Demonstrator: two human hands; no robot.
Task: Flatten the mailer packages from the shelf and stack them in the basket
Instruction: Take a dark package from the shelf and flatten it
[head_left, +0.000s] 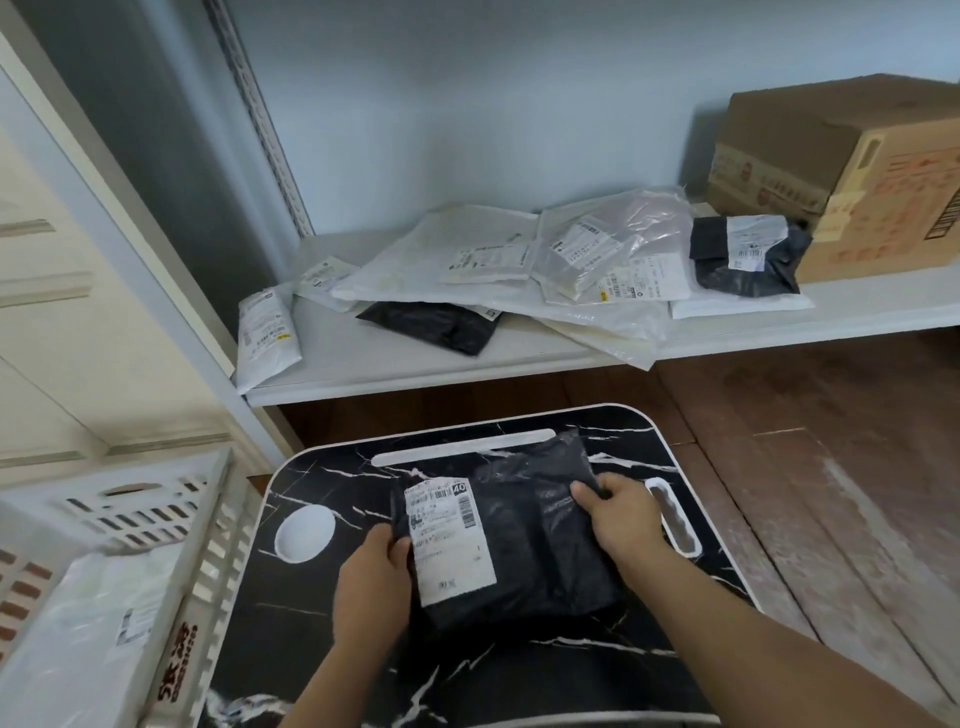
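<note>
you grip the black mailer (511, 530) on the marbled tray table (649, 670) with your left hand (371, 582) and right hand (621, 514) pinching its edges, one white mailer (104, 629) already in the basket (208, 545), many left on the shelf (467, 364).

light: soft, even, kinda dim | shadows: faint | blur: slightly soft overall | edges: wide-angle bending on both sides

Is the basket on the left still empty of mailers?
No, the white basket already holds a white mailer lying flat inside, while both hands are on a black mailer on the marble-patterned table.
</note>
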